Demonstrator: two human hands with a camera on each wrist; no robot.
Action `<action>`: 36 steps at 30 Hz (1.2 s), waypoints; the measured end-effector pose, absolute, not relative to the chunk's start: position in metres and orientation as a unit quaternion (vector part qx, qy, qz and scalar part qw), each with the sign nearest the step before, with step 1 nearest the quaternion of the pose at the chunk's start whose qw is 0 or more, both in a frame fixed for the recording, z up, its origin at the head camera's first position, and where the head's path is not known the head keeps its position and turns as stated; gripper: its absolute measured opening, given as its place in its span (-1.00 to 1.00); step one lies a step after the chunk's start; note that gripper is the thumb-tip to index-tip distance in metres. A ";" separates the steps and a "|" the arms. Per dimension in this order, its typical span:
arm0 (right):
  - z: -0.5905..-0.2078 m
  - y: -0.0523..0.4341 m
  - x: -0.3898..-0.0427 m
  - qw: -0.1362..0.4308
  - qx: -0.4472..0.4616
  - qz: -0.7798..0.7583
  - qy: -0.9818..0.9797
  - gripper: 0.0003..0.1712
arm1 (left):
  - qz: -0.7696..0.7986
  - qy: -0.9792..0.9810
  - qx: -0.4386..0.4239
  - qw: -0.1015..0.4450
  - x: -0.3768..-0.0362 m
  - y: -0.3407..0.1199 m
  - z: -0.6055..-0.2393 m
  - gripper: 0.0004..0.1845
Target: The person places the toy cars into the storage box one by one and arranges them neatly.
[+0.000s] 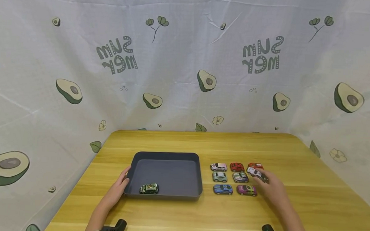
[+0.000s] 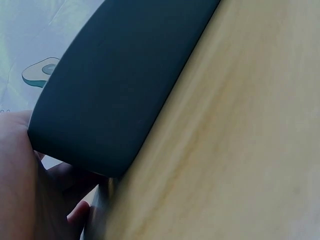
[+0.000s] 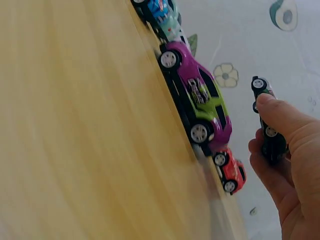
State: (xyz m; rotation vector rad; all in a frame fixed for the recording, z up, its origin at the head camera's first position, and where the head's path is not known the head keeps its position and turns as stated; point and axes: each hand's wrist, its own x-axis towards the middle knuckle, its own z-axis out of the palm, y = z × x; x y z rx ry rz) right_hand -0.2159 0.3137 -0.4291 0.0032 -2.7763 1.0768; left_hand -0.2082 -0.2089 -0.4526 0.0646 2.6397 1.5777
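Toward the wooden desk's (image 1: 311, 181) right edge, seven multicoloured toy cars (image 1: 240, 177); my right hand (image 1: 272, 186) pinches a half-hidden white one (image 1: 253, 172); left hand's (image 1: 119, 185) grip unclear.

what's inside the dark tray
A green patterned toy car sits toward the near left corner of the dark tray; whatever lies directly beneath the car is covered.

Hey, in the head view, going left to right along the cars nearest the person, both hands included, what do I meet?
Left hand, green car inside the dark tray, blue car, purple-and-green car, right hand.
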 end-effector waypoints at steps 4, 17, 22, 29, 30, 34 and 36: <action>-0.423 0.299 -0.215 0.070 -0.003 0.374 -0.925 -0.26 | 0.507 0.861 0.018 0.031 -0.208 -0.210 -0.452 -0.46; -0.412 0.267 -0.221 0.150 0.075 0.295 -0.941 -0.47 | 0.508 0.860 0.018 0.034 -0.208 -0.209 -0.452 -0.46; -0.410 0.260 -0.222 0.159 0.080 0.296 -0.938 -0.50 | 0.510 0.859 0.021 0.034 -0.207 -0.209 -0.452 -0.46; -0.410 0.246 -0.228 0.168 0.103 0.299 -0.934 -0.51 | 0.504 0.863 0.018 0.034 -0.207 -0.208 -0.454 -0.46; -0.411 0.244 -0.229 0.168 0.106 0.302 -0.932 -0.52 | 0.503 0.863 0.018 0.034 -0.207 -0.208 -0.454 -0.46; -0.410 0.233 -0.232 0.166 0.117 0.307 -0.930 -0.51 | 0.502 0.864 0.017 0.031 -0.208 -0.208 -0.453 -0.47; -0.410 0.228 -0.233 0.167 0.124 0.310 -0.928 -0.51 | 0.501 0.865 0.017 0.031 -0.208 -0.208 -0.452 -0.46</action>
